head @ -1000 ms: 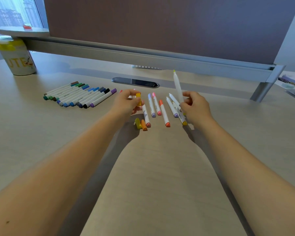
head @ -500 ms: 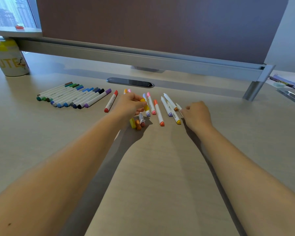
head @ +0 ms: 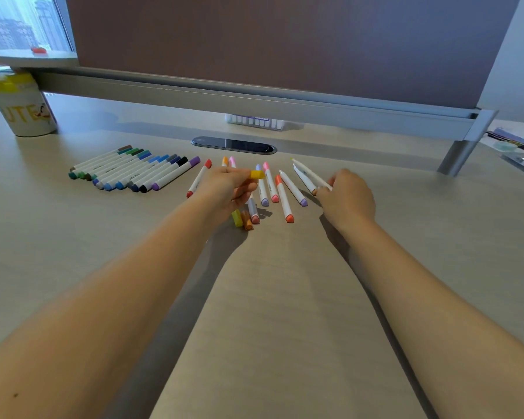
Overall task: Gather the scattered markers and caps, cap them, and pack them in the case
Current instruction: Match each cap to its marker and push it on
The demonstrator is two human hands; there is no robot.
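- Pale wood-grain laminate makes up the desk (head: pixel 285 328), the biggest thing in view; everything for the task lies on its far half, below a grey rail and a dark partition.
- A white case (head: pixel 254 121) sits against the rail, well apart from the hands; nothing looks packed in it yet, though its contents are too small to tell.
- The sorted row of markers (head: pixel 133 172) lies far left, touching side by side, caps in brown, greens, blues, grey, black and purple; I count about twelve, though the overlap makes that uncertain.
- The loose markers (head: pixel 282 192) fan out between the hands: one red-capped, about seven in orange, pink, lilac and coral, plus two uncapped white ones at the right hand.
- The left hand (head: pixel 227 189) has its fingers curled, pinching a yellow cap (head: pixel 257 175) at the tips, raised just above the fan.
- The right hand (head: pixel 345 192) has fingers curled over the near ends of the uncapped markers (head: pixel 307 176), which lie low on the desk; exactly which one it grasps I cannot tell.
- Two loose caps (head: pixel 242 219), yellow-green and orange, lie beside each other under the left wrist.
- To cap well, I judge: lift the yellow-tipped marker, line cap and tip along one axis, and press until seated, matching colour first.
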